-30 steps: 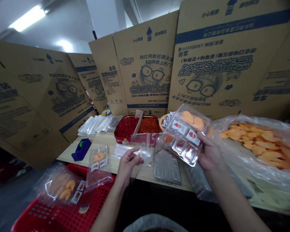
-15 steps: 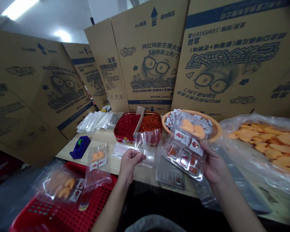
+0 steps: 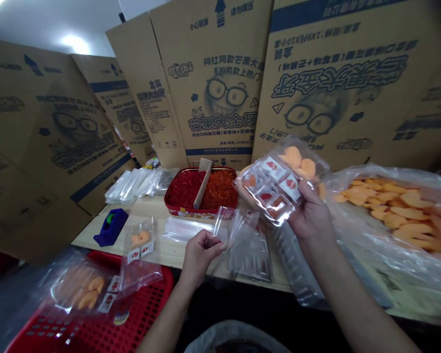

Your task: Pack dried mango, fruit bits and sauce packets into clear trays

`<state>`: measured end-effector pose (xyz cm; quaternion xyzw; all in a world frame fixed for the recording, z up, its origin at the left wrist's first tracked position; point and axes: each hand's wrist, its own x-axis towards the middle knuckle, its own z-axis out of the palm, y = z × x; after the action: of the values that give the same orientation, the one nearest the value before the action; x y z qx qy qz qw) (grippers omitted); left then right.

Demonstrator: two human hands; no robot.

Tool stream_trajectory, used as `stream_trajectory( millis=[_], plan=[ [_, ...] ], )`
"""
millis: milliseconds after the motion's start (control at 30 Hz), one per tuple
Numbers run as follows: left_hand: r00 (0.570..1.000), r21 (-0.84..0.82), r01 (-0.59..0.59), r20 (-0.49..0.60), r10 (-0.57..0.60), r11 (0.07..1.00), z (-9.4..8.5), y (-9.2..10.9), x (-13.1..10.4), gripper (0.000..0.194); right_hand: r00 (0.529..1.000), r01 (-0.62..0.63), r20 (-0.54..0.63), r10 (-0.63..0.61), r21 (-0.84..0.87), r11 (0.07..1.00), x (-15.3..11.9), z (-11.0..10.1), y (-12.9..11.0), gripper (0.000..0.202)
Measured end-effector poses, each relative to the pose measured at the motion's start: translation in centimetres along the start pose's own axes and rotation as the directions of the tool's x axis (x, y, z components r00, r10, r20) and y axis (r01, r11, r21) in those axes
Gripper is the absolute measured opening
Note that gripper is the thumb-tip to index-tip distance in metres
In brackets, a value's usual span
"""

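Observation:
Between its thumb and fingers my left hand (image 3: 203,255) pinches a clear plastic bag (image 3: 235,225). The bag stretches to the right, over stacked clear trays (image 3: 252,260) on the table. Held up in my right hand (image 3: 310,211) is a clear plastic tray (image 3: 275,184). Its far part carries orange pieces, small printed sachets lie across the middle, and red and orange filling sits in the near compartments. Behind my hands stands a red tin (image 3: 191,213), split by a cardboard divider into dark red and orange-red filling.
A clear sack of orange pieces (image 3: 407,206) lies at the right. Left are a blue tape dispenser (image 3: 112,228), a filled bag (image 3: 139,255) and a red basket (image 3: 143,309) holding another bag. Large cardboard boxes (image 3: 213,98) wall the back.
My right hand has raised the filled tray and tilted it, so it now covers most of the orange basin. The bag in my left hand has swung right, and the whole view has shifted slightly.

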<state>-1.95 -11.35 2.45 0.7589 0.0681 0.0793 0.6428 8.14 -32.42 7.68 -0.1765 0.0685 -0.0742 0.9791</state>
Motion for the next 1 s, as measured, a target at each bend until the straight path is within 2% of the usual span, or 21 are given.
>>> stream_trajectory(
  millis=[133, 200, 267, 433, 667, 867, 1000],
  plan=[
    [0.999, 0.078, -0.017, 0.033, 0.014, 0.997, 0.4, 0.0, -0.4, 0.035, 0.984, 0.025, 0.175, -0.022, -0.012, 1.0, 0.4, 1.2, 1.5, 0.018],
    [0.999, 0.077, -0.013, 0.04, 0.01, 0.997, 0.4, 0.1, -0.6, 0.035, 0.976, 0.033, 0.216, -0.027, -0.023, 0.999, 0.4, 1.2, 2.3, 0.022],
    [0.999, 0.06, 0.002, 0.045, -0.005, 0.998, 0.3, 0.2, -0.7, 0.035, 0.975, 0.032, 0.219, -0.022, -0.042, 0.999, 0.3, 1.1, 2.9, 0.024],
    [0.998, -0.006, 0.054, 0.027, -0.053, 0.999, -0.1, 0.5, -0.8, 0.036, 0.99, 0.035, 0.138, -0.03, -0.035, 0.999, 0.2, 0.3, 3.4, 0.025],
    [1.0, -0.053, 0.025, -0.018, -0.026, 0.998, -0.1, 0.8, -0.8, 0.031, 0.959, 0.008, 0.283, 0.015, -0.078, 0.997, -1.0, 0.3, 3.6, 0.029],
    [0.997, -0.095, 0.009, -0.074, -0.016, 0.995, -0.8, 1.1, -0.9, 0.03, 0.962, -0.027, 0.266, 0.07, -0.161, 0.987, -1.2, 0.1, 2.9, 0.028],
    [0.999, -0.108, 0.016, -0.033, -0.02, 0.994, -1.0, 1.2, -1.0, 0.029, 0.937, -0.059, 0.329, 0.118, -0.186, 0.981, -1.2, -0.4, 3.0, 0.034]
  ],
)
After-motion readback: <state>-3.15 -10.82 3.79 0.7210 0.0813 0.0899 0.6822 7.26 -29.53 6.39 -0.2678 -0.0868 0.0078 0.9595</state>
